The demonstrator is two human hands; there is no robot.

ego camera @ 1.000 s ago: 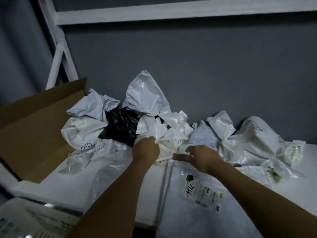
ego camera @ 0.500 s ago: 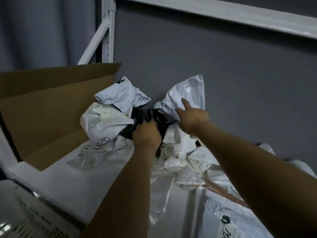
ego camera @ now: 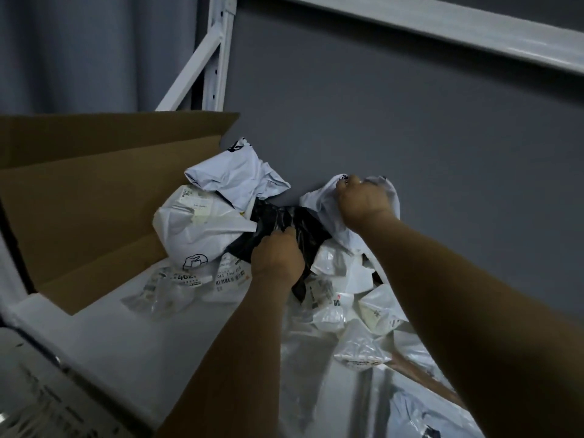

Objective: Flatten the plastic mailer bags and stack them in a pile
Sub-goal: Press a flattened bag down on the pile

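Left hand [ego camera: 278, 257] clutches a crumpled black plastic mailer [ego camera: 279, 218], right hand [ego camera: 363, 200] grips a white plastic mailer [ego camera: 319, 205], beside the shelf's [ego camera: 94, 330] open brown cardboard box [ego camera: 94, 200].

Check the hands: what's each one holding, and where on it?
Left hand grips the black mailer bag at its crumpled middle. Right hand grips the white mailer bag by its top edge.
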